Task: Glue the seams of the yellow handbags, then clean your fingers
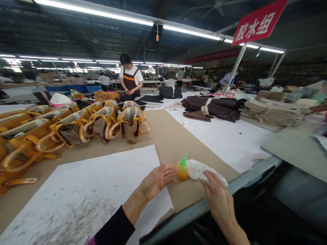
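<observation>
A small round yellow-orange bottle (pixel 182 172) with a green spout stands on the brown board near the table's front edge. My left hand (pixel 160 178) is just left of it, fingers stretched out and palm partly turned up, holding nothing. Whether its fingertips touch the bottle, I cannot tell. Right of the bottle lies a crumpled white cloth or tissue (pixel 195 169). Over its right part is my right hand (pixel 218 194), back upward, with fingers extended and fingertips at the white material. No firm grip shows there.
A stained white sheet (pixel 107 180) lies at front left. Rows of yellow bags (pixel 130 122) with looped handles stand behind it. Dark bundled material (pixel 213 107) and stacked pale pieces (pixel 273 112) lie at right. A co-worker (pixel 131 76) in an apron stands across the table.
</observation>
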The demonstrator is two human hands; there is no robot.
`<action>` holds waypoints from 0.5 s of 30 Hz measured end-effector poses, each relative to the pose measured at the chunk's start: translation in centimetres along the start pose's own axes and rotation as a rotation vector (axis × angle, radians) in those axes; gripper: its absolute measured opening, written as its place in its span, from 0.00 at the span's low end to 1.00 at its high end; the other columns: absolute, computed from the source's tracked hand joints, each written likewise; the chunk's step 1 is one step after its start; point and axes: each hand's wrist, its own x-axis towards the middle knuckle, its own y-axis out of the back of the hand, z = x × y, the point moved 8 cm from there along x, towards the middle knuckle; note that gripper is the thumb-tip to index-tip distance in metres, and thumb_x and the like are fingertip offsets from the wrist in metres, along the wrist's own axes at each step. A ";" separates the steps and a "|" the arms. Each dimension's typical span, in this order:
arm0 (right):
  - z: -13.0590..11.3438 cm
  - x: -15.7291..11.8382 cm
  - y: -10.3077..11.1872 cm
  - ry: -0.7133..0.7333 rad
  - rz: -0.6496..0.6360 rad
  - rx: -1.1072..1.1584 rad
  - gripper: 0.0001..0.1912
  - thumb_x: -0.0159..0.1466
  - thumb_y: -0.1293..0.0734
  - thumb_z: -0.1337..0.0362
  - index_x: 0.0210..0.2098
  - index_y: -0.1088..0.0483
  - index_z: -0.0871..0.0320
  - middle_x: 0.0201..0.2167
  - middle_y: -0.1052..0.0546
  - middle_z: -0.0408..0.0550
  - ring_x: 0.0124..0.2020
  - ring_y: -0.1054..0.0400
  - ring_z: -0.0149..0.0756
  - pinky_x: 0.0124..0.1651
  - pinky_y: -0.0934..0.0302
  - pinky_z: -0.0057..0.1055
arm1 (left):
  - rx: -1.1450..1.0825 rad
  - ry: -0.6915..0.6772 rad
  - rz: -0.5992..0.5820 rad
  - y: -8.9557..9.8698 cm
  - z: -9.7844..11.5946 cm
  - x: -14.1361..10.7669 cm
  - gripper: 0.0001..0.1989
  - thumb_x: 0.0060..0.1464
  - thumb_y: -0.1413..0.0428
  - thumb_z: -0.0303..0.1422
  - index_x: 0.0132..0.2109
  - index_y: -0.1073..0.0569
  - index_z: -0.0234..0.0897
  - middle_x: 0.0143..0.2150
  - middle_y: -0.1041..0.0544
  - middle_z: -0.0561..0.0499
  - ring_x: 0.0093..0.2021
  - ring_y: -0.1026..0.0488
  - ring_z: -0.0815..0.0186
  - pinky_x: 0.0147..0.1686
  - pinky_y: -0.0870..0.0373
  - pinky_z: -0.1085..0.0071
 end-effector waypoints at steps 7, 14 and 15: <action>0.4 3.9 -5.7 0.171 -0.152 -0.194 0.21 0.64 0.46 0.61 0.50 0.30 0.63 0.38 0.24 0.65 0.40 0.31 0.60 0.41 0.40 0.51 | -0.574 -0.126 -0.301 -2.8 2.6 -8.9 0.47 0.45 0.55 0.68 0.55 0.27 0.31 0.65 0.40 0.39 0.69 0.56 0.47 0.64 0.52 0.53; 0.3 3.2 -4.5 0.157 -0.157 -0.208 0.14 0.61 0.44 0.64 0.29 0.28 0.54 0.27 0.25 0.56 0.28 0.29 0.52 0.29 0.43 0.43 | -0.652 -0.272 -0.411 -3.0 4.5 -13.3 0.49 0.46 0.58 0.68 0.59 0.31 0.33 0.68 0.45 0.41 0.70 0.62 0.50 0.65 0.57 0.50; 0.4 2.9 -3.6 0.140 -0.133 -0.198 0.14 0.62 0.44 0.63 0.28 0.29 0.54 0.27 0.24 0.57 0.26 0.29 0.52 0.28 0.43 0.43 | -0.654 -0.286 -0.413 -2.8 4.6 -13.9 0.49 0.46 0.59 0.68 0.59 0.31 0.33 0.68 0.45 0.40 0.70 0.62 0.50 0.65 0.57 0.50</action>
